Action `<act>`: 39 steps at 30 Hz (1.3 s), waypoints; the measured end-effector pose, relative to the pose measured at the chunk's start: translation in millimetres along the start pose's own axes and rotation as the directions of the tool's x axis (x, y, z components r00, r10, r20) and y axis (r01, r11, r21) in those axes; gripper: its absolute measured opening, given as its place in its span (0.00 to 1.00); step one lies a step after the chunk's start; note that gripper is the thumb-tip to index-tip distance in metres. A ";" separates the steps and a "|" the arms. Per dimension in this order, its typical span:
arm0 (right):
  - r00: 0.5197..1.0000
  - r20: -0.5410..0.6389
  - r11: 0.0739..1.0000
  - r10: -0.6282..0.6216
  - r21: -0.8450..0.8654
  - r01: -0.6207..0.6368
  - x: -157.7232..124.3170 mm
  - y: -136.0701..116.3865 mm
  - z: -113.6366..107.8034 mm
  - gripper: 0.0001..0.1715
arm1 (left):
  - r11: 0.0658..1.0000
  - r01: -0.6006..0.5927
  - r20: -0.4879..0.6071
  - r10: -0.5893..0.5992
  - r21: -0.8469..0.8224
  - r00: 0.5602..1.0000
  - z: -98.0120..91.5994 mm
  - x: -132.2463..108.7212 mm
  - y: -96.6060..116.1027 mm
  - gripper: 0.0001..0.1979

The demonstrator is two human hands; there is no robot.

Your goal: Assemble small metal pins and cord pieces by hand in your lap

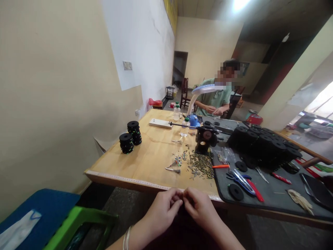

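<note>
Two hands [164, 207] at one tabletop [148, 158], two bottles [184, 132]

From my end I count one left hand [164, 208], one right hand [199, 209], two black spool stacks [134, 133] at left, two green-capped bottles [176, 113], one lamp [204, 89], one black machine [203, 142] and one person [221, 99] across the tabletop [153, 156]

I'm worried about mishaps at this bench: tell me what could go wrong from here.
The left hand and right hand are close together by the front edge of the table; anything pinched there, too small to make out, might drop. Loose small parts lie in an open pile, so a passing hand could scatter them.
</note>
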State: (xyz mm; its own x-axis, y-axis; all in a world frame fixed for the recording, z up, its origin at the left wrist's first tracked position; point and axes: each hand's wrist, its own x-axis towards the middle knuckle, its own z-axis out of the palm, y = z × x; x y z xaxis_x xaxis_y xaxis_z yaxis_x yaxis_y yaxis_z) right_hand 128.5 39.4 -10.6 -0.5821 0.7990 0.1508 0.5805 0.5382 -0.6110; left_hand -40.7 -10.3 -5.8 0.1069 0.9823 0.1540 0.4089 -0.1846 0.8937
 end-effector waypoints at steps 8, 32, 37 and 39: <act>0.998 -0.058 0.990 -0.014 0.141 0.022 -28.1 -7.4 -10.6 0.07 | 0.969 0.123 0.074 -0.109 -0.216 0.991 14.2 -2.9 1.4 0.08; 0.997 -0.079 0.990 0.025 0.143 -0.014 -31.9 -5.0 -5.2 0.05 | 0.935 0.165 0.100 -0.140 -0.313 0.985 20.2 -6.7 6.6 0.10; 0.998 -0.067 0.990 0.018 0.143 -0.008 -31.9 -1.8 -3.9 0.06 | 0.939 0.161 0.114 -0.132 -0.304 0.985 21.8 -7.7 0.9 0.10; 0.997 -0.071 0.990 0.008 0.140 0.002 -31.9 -1.9 -4.9 0.07 | 0.944 0.153 0.108 -0.127 -0.294 0.986 21.8 -7.7 0.1 0.10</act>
State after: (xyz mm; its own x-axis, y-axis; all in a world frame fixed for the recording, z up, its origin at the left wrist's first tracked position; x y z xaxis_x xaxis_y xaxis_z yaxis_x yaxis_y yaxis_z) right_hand 148.8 14.2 -10.5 -0.5354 0.8203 0.2010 0.4941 0.4972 -0.7132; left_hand -21.7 -18.6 -16.1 0.1512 0.9885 -0.0067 0.1361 -0.0142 0.9906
